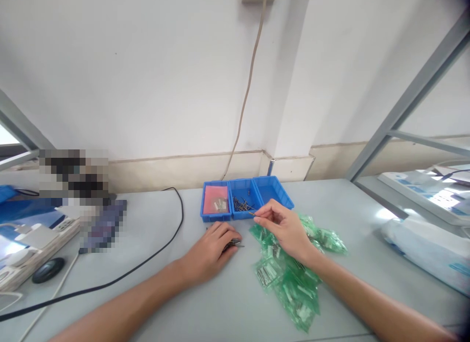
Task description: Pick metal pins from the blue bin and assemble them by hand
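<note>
My left hand point(216, 249) rests low over the grey table, its fingers curled round several small dark metal pieces point(235, 243) that stick out past the fingertips. Thumb and forefinger of my right hand point(277, 224) pinch one thin metal piece point(252, 213) by the front edge of the middle blue bin point(242, 214). That bin holds several similar metal pieces point(241, 204). In the left blue bin point(216, 217) lie a pink sheet point(212, 197) and small clear bags. Green plastic bags point(297, 303) with metal pieces inside are heaped below and beside my right hand.
The right blue bin point(271, 191) adjoins the middle one. A black cable point(147, 259) crosses the left of the table point(227, 303), near a black mouse point(48, 270) and power strips. A white soft pack point(426, 249) lies at the right.
</note>
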Demonstrator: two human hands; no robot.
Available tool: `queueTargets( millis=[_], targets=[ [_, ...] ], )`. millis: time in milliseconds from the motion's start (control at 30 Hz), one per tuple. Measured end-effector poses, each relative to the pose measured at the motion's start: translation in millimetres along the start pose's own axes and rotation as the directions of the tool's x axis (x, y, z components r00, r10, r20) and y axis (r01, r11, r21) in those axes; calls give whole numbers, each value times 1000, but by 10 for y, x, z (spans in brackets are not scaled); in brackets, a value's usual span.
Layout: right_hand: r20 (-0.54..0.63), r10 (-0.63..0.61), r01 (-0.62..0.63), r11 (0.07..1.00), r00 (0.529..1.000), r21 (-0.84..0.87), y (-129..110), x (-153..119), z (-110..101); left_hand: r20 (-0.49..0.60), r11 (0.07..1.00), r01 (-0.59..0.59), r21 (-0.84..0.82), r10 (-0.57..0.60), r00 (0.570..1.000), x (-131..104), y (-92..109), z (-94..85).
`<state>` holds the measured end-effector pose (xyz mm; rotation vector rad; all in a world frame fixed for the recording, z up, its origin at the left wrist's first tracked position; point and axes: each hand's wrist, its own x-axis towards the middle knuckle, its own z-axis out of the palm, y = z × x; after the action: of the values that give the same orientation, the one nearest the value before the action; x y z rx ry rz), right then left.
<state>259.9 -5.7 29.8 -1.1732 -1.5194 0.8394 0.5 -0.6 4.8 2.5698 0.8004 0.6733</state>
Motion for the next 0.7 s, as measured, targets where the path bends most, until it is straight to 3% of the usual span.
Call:
queueTargets(
  millis=[300, 500, 700],
  targets=[
    [112, 149, -173, 954, 982, 244, -79, 10, -10, 17, 1000, 0, 5, 0, 1000, -10, -13, 2],
    [215, 214, -294, 822, 953, 488, -70, 41, -20, 27, 1000, 4, -1, -4, 1000, -4, 2, -9],
    [175, 247, -303, 786, 953, 539, -67, 71, -43, 24, 1000, 11, -14, -11, 1000, -10, -5, 0]
  ],
)
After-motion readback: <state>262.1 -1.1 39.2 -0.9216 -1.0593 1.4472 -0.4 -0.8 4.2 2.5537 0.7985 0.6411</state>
